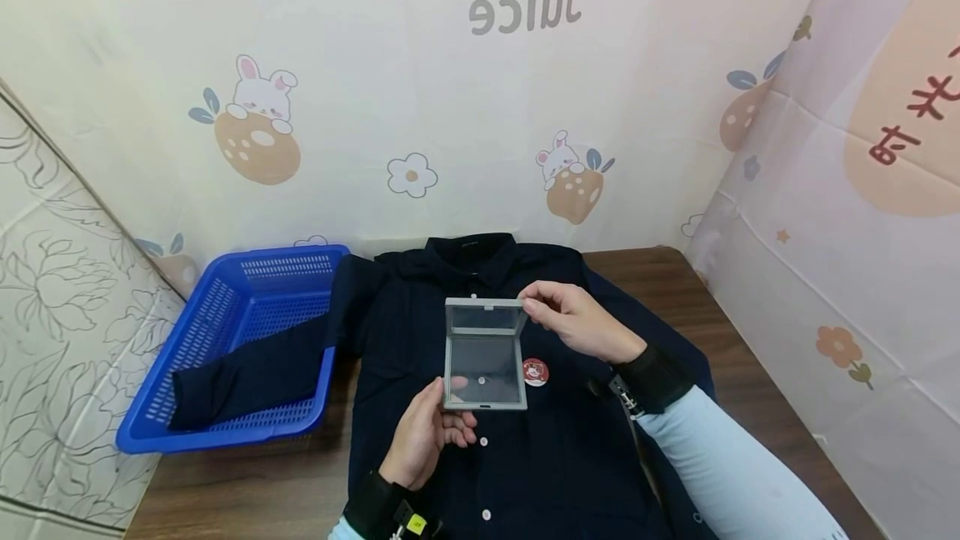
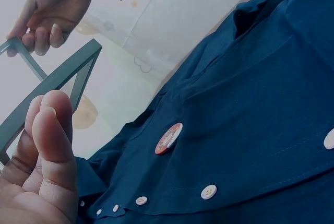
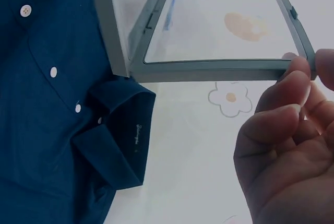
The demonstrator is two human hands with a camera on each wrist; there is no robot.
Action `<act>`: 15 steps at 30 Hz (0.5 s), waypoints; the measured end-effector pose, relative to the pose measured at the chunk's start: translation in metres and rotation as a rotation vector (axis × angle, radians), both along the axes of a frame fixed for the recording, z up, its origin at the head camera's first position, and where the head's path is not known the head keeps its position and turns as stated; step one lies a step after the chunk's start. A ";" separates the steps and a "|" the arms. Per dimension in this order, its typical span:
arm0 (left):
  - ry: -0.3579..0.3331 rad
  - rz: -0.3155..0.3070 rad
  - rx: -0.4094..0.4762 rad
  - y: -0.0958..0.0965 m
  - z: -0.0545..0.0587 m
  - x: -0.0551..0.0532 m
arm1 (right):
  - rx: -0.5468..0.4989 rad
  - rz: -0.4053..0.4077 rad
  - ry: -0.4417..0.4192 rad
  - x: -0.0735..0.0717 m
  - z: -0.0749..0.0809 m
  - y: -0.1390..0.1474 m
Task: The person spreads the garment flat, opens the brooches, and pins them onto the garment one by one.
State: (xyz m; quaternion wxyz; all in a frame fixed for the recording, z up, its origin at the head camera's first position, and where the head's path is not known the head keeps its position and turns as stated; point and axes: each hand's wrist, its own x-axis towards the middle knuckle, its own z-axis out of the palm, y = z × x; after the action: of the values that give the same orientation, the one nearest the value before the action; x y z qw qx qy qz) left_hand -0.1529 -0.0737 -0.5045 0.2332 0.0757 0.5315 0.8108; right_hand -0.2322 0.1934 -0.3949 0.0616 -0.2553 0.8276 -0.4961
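A hinged clear case (image 1: 486,365) with a grey frame stands open above the dark navy shirt (image 1: 420,457). My left hand (image 1: 423,436) grips its lower left edge, the thumb on the clear panel side and the fingers beneath. At the upper right corner my right hand (image 1: 581,319) pinches the raised lid (image 3: 219,70) between thumb and fingers. Through the clear panels the shirt and one of its buttons show; nothing else appears inside. A round red and white badge (image 1: 536,372) lies on the shirt just right of the case.
At the left, a blue plastic basket (image 1: 322,402) has one shirt sleeve (image 1: 255,373) lying in it. The wooden table (image 1: 645,273) shows beyond the shirt on both sides. A printed curtain (image 1: 420,90) hangs behind the table and along its right.
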 end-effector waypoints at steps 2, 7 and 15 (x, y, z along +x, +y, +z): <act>0.004 -0.007 0.001 -0.001 0.002 0.000 | 0.002 0.036 0.034 0.004 0.001 -0.002; 0.015 -0.016 -0.003 -0.004 0.007 -0.002 | 0.028 0.111 0.139 0.015 -0.002 -0.006; 0.054 -0.048 0.024 -0.008 0.012 -0.004 | 0.152 0.158 0.405 0.034 -0.013 -0.014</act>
State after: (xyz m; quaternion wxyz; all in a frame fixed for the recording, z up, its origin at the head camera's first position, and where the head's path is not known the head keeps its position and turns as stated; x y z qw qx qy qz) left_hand -0.1573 -0.0812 -0.4921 0.2370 0.1132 0.5258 0.8090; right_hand -0.1983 0.1790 -0.4075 -0.0481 -0.4082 0.8354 -0.3649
